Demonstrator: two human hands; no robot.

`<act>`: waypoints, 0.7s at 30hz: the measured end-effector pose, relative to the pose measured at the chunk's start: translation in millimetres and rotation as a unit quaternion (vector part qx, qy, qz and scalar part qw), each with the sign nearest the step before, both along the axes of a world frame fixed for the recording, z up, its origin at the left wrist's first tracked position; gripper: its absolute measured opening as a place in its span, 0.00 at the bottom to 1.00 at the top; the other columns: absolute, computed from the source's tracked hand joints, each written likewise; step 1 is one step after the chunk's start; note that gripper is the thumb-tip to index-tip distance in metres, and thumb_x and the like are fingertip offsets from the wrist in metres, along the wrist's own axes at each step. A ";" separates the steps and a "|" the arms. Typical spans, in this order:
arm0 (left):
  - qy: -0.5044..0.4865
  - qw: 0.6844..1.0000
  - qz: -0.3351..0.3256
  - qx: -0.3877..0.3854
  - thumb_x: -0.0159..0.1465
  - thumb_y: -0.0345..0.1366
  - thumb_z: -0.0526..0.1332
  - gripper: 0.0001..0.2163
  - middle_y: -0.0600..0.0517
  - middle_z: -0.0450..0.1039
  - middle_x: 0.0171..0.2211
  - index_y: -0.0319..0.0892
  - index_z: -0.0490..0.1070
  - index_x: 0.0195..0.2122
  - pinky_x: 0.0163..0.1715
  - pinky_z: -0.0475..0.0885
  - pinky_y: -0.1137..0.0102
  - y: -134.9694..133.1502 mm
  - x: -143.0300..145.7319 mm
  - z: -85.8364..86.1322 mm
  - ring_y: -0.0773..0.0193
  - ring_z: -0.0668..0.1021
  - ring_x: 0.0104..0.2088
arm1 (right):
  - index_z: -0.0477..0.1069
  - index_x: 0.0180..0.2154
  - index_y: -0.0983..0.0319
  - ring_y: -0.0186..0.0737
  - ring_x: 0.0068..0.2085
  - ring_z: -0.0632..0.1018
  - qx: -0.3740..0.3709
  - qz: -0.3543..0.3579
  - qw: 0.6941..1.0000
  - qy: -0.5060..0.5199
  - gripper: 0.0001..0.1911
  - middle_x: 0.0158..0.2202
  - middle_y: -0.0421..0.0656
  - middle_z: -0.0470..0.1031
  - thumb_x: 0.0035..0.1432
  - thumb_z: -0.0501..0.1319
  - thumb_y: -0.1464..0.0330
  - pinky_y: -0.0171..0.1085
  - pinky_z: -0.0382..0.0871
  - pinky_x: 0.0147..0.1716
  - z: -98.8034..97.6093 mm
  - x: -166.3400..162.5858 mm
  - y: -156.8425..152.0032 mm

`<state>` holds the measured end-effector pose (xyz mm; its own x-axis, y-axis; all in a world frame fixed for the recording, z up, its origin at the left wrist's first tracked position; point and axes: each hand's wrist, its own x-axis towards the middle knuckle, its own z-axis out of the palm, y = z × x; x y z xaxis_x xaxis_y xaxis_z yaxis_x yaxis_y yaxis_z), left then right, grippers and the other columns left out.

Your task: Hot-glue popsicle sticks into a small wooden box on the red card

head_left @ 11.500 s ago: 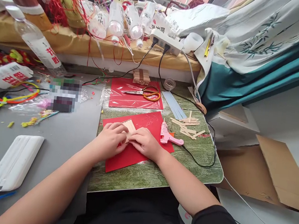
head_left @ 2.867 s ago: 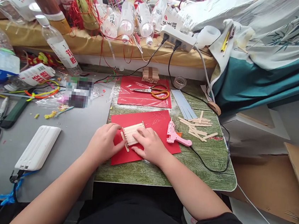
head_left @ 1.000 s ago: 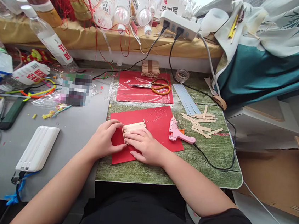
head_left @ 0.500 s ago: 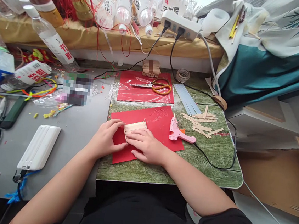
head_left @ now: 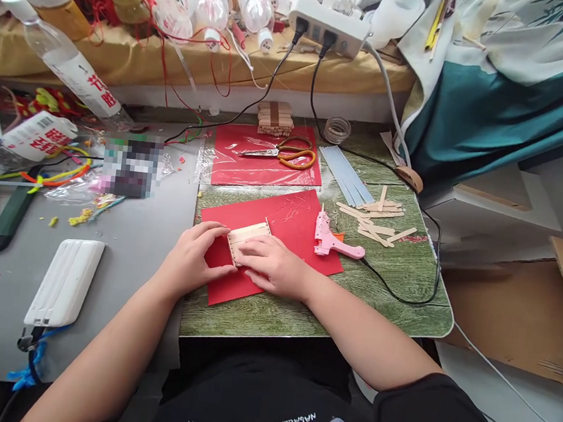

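Observation:
A small panel of wooden craft sticks, laid side by side with thin strips at its two ends, lies on a tilted red sheet. My left hand curves around the panel's left end, thumb at the lower corner and fingertips at the upper one, holding it. Bent fingers of my right hand press on the panel's lower right part and cover it. Close by on the right, a pink glue gun rests on the sheet, its black cord running off across the board.
Loose craft sticks and pale glue sticks lie at right. Behind are scissors on a wrapped red pack, a stick bundle and a tape roll. A white power bank lies left; a power strip sits above.
The fingers of my right hand have drawn slightly down and are more bent, baring more of the panel. My left hand keeps its place at the left end. The whole view has shifted a little.

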<state>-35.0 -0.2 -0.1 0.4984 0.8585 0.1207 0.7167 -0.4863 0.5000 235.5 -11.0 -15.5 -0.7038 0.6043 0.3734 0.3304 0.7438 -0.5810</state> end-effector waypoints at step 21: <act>0.005 1.000 -0.019 0.023 0.63 0.45 0.71 0.28 0.42 0.72 0.60 0.49 0.66 0.63 0.60 0.72 0.50 -6.3 3.0 3.2 0.45 0.76 0.59 | 0.76 0.58 0.60 0.50 0.62 0.73 0.046 0.004 0.997 -0.061 0.16 0.60 0.49 0.80 0.75 0.55 0.68 0.55 0.57 0.66 3.9 -10.6 -6.8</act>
<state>-32.0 -6.5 3.1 0.5325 0.8323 0.1540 0.7022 -0.5360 0.4687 224.9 -17.8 -11.6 -0.7526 0.5653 0.3376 0.3884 0.7952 -0.4656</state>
